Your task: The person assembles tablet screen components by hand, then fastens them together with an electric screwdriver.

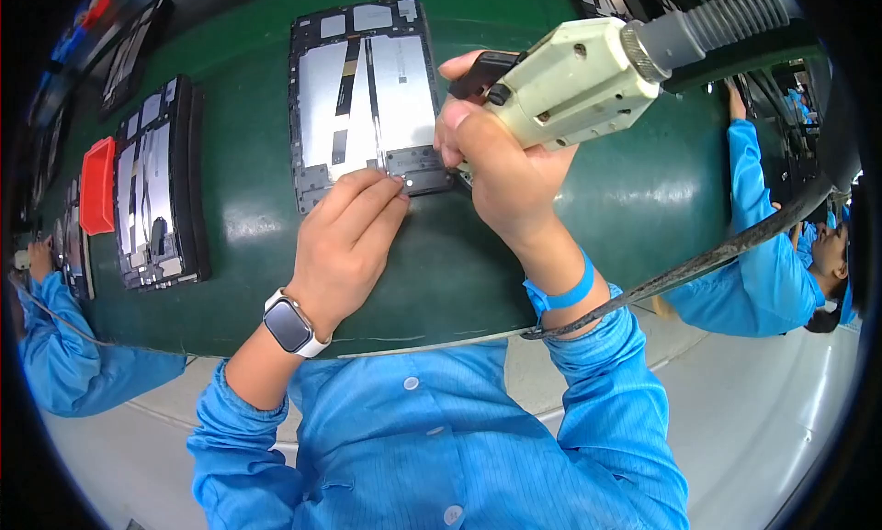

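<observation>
Tablet assembly [340,84], its silvery inside showing with black strips and a dark frame, lies flat on a green worktable [441,282]. At its lower edge, the person's left hand [351,231] rests with fingers close together, fingertips touching it; whether they pinch a small part, I cannot tell. At its lower right, the right hand [514,167] is clamped around a cream handheld tool [588,80]; the tool's tip is hidden, so contact cannot be told. A grey ribbed hose [740,20] runs from the tool, up and to the right of the assembly. Left of the assembly, well apart, lies a similar device [150,195], with a red tray [97,188] just beyond it. Below the assembly, a white-strapped watch [290,326] sits on the left wrist; a blue band [571,287] circles the right.
</observation>
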The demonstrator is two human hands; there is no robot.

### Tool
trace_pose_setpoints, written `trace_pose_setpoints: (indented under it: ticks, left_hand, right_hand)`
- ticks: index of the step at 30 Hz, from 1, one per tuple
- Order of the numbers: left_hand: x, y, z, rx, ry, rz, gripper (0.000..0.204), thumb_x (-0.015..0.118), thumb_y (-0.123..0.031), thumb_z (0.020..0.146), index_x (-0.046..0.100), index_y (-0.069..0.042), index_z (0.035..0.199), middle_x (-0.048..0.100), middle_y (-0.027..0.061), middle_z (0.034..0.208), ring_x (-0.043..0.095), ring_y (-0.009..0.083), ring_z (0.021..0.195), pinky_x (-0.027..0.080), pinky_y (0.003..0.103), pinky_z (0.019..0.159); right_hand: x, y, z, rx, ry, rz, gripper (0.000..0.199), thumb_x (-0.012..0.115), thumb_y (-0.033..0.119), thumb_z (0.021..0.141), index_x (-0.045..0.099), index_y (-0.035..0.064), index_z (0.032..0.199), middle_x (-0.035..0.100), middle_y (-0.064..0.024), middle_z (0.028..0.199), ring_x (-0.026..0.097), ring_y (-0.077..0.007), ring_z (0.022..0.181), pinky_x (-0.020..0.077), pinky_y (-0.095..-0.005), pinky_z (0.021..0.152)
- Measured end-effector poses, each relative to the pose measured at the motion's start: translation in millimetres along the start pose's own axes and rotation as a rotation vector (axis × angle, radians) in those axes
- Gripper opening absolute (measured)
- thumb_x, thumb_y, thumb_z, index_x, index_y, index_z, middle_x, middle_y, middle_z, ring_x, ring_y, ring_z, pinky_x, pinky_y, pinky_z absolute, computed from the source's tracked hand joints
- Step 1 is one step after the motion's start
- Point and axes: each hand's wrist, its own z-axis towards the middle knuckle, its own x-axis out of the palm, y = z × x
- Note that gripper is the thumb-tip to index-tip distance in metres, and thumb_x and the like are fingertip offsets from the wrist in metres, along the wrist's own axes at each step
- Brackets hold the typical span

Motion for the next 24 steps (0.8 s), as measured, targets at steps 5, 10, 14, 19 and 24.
trace_pose_setpoints:
  ticks: [5,10,14,19,24]
  left_hand:
    - [-3,-9,-3,0.022,0.006,0.030,0.025,0.067,0.001,0.067,0.068,0.005,0.091,0.067,0.0154,0.102,0.065,0.0297,0.098,0.057,0.037,0.077]
    - [0,-19,7,-0.060,0.009,0.102,0.024,0.067,0.002,0.069,0.067,0.006,0.092,0.066,0.0164,0.102,0.065,0.0304,0.097,0.057,0.037,0.078]
    - [1,-35,13,-0.194,0.039,0.166,0.022,0.067,0.003,0.072,0.068,0.006,0.094,0.067,0.0167,0.102,0.064,0.0308,0.097,0.057,0.037,0.079]
    - [-10,-24,5,-0.163,-0.003,0.063,0.021,0.069,0.007,0.072,0.068,0.005,0.093,0.069,0.0164,0.103,0.066,0.0322,0.100,0.057,0.039,0.082]
    - [-16,-16,-6,-0.111,-0.013,0.085,0.021,0.071,0.012,0.069,0.068,0.005,0.089,0.070,0.0170,0.106,0.067,0.0339,0.103,0.057,0.040,0.085]
  right_hand:
    - [2,6,-6,0.051,-0.024,0.039,0.028,0.061,-0.005,0.080,0.060,-0.0075,0.107,0.061,-0.0067,0.072,0.055,-0.0114,0.056,0.0462,-0.0255,0.051]
    - [1,3,1,-0.008,0.019,0.028,0.025,0.064,-0.007,0.080,0.063,-0.0071,0.105,0.063,-0.0063,0.076,0.057,-0.0103,0.058,0.0457,-0.0231,0.051]
    - [0,4,1,-0.046,0.034,0.015,0.026,0.064,-0.008,0.080,0.063,-0.0066,0.106,0.063,-0.0059,0.076,0.057,-0.0099,0.058,0.0456,-0.0229,0.051]
    - [-6,4,5,-0.096,0.072,-0.045,0.026,0.064,-0.008,0.080,0.063,-0.0063,0.105,0.064,-0.0064,0.078,0.058,-0.0090,0.058,0.0451,-0.0224,0.050]
    - [-5,4,9,-0.107,0.052,-0.046,0.026,0.064,-0.007,0.080,0.063,-0.0066,0.106,0.065,-0.0069,0.079,0.058,-0.0094,0.058,0.0452,-0.0226,0.049]
